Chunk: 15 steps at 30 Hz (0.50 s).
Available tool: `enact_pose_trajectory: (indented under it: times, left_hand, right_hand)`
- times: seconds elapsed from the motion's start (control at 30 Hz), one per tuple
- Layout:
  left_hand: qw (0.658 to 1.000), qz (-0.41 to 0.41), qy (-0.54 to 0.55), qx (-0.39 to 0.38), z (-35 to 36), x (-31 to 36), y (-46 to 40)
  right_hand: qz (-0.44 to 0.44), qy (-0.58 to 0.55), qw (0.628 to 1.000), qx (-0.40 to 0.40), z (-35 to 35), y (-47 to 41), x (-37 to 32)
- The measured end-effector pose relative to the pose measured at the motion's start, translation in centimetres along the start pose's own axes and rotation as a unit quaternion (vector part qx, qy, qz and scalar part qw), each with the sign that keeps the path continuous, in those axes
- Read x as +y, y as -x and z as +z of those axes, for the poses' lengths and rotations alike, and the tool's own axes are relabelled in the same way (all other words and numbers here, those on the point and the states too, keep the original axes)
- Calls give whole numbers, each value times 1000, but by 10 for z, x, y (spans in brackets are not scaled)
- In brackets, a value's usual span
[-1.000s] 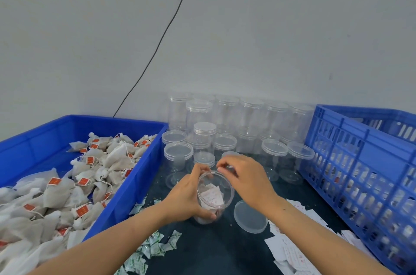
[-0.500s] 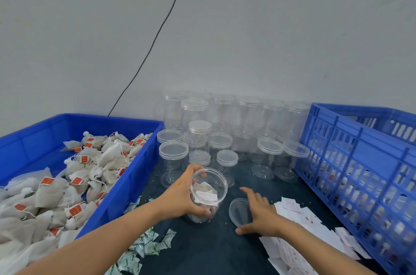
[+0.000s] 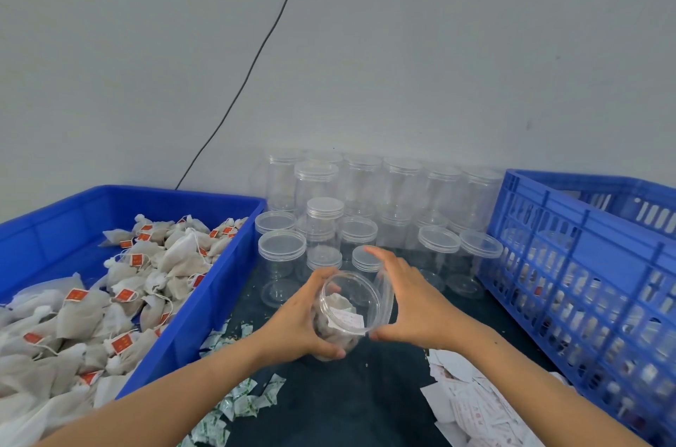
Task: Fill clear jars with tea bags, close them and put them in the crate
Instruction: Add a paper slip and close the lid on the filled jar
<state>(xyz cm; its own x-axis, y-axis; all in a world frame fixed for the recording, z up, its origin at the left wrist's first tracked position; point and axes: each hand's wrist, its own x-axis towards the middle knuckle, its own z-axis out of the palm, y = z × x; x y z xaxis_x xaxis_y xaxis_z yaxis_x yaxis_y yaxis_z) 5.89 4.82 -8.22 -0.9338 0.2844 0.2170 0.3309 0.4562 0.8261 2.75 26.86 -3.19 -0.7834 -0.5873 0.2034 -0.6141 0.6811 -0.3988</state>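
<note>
My left hand [image 3: 292, 322] grips a clear jar [image 3: 340, 318] holding tea bags and a white paper slip, tilted with its mouth towards me. My right hand [image 3: 413, 304] holds a clear lid [image 3: 385, 295] on edge against the jar's right rim. The lid stands partly over the mouth, not seated. A blue tub [image 3: 205, 304] at the left is heaped with tea bags [image 3: 120, 304] bearing red tags. The blue slatted crate [image 3: 585, 263] stands at the right, with filled jars dimly visible through its slats.
Several lidded clear jars [image 3: 360, 212] stand in rows against the grey wall. Green-and-white sachets [image 3: 237, 406] lie near the tub's front corner. White paper slips [image 3: 475, 406] are scattered at the lower right. A black cable [image 3: 256, 55] runs up the wall.
My right hand left the jar's mouth, dropped to the lid lying on the table, picked it up and brought it to the jar's rim. My left hand kept its grip on the jar.
</note>
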Motion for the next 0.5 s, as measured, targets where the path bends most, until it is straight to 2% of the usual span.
enact_pose_trajectory:
  times: [0.1, 0.2, 0.37, 0.5]
  left_hand:
    - [997, 37, 60, 33, -8, 11, -3]
    - [996, 41, 66, 37, -18, 17, -3]
    - [995, 37, -49, 78, -23, 23, 3]
    - [995, 38, -49, 79, -19, 25, 4]
  right_hand:
    - [-47, -94, 993, 52, -6, 1, -7]
    - [-59, -156, 983, 70, -6, 0, -14]
    - [-42, -145, 985, 85, -5, -8, -25]
    - [-53, -51, 994, 82, 2, -15, -35]
